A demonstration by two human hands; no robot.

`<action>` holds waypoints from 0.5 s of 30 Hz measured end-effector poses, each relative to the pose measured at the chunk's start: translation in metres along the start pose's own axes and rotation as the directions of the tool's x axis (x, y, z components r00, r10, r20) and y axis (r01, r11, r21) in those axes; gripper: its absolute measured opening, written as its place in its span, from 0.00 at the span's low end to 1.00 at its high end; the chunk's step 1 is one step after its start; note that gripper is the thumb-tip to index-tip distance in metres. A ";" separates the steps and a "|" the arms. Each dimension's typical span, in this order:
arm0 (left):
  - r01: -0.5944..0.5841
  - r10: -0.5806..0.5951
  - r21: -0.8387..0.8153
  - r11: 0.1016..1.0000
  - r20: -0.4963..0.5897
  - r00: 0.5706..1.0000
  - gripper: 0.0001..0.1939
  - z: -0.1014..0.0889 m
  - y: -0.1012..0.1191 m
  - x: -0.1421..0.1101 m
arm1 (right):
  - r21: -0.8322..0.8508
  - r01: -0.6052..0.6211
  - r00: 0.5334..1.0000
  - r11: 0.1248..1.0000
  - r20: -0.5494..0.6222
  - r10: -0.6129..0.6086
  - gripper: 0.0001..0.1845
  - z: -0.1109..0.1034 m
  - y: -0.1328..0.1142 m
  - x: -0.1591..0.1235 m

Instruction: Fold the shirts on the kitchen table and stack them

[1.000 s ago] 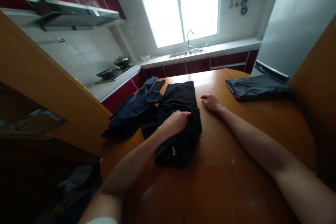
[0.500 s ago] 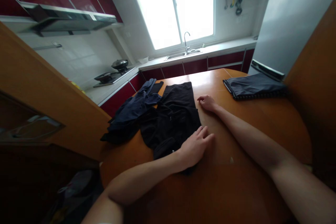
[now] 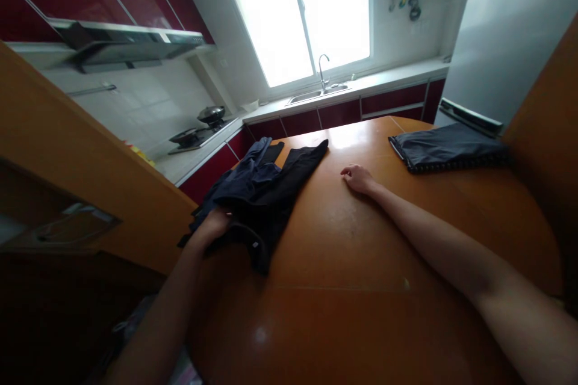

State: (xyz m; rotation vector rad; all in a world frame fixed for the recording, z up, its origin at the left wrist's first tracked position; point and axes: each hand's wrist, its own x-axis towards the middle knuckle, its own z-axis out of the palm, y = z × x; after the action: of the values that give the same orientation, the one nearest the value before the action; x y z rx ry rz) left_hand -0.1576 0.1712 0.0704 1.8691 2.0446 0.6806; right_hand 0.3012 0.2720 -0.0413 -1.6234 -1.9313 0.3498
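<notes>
At the left part of the table, my left hand [image 3: 217, 222] is closed on a black garment [image 3: 271, 207], its fingers partly hidden by the cloth. The garment is bunched and slanted, with a small pale mark near its lower end. It overlaps a dark blue garment [image 3: 241, 171] heaped at the table's left edge. My right hand [image 3: 357, 179] rests on the bare wood to the right of the black garment, fingers curled in and nothing visible in them.
The rounded wooden table [image 3: 361, 252] fills the lower middle. Folded dark grey cloth [image 3: 447, 147] lies at its right side, near the fridge [image 3: 510, 36]. Behind are a sink [image 3: 311, 95] under the window and a stove with pans [image 3: 211, 114] at left.
My left hand has gone from the black garment's right side to its left, and the garment has been dragged leftward onto the blue one. My right hand has stayed in place.
</notes>
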 end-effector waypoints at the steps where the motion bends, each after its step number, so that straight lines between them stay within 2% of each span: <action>1: 0.019 -0.019 0.003 1.000 0.054 0.998 0.14 0.000 -0.008 0.002 | -0.011 -0.008 1.000 1.000 0.000 0.008 0.15 0.001 -0.002 0.001; 2: 0.012 -0.012 -0.010 1.000 0.074 0.997 0.18 0.003 -0.012 0.004 | -0.024 -0.014 1.000 1.000 0.001 0.014 0.15 0.002 -0.005 0.002; 4: -0.035 0.037 -0.059 0.998 0.038 0.999 0.29 0.012 -0.011 0.010 | -0.052 -0.016 1.000 0.999 0.004 0.016 0.15 0.005 -0.011 0.006; 6: -0.135 0.137 -0.073 0.988 0.011 0.991 0.40 0.024 -0.005 0.017 | -0.077 -0.002 1.000 0.997 0.011 0.002 0.15 0.009 -0.020 0.010; 9: -0.346 0.334 0.055 0.936 0.159 0.929 0.49 0.042 0.001 0.024 | -0.093 0.060 0.998 0.994 0.035 -0.057 0.17 0.017 -0.040 0.015; 11: -0.438 0.392 0.184 0.880 0.238 0.888 0.48 0.051 0.000 0.023 | -0.086 0.144 0.989 0.986 0.052 -0.140 0.21 0.027 -0.057 0.016; 12: -0.459 0.402 0.240 0.855 0.250 0.881 0.44 0.054 0.000 0.021 | -0.077 0.209 0.977 0.975 0.056 -0.205 0.26 0.032 -0.066 0.015; 15: -0.491 0.451 0.356 0.795 0.196 0.871 0.24 0.058 0.001 0.014 | -0.050 0.444 0.896 0.895 0.045 -0.442 0.36 0.052 -0.097 0.010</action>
State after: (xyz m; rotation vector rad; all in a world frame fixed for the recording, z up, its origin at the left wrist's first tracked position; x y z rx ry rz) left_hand -0.1282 0.1934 0.0230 2.6396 1.7474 0.2654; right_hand 0.1916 0.2691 -0.0267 -1.1615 -2.2811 0.1332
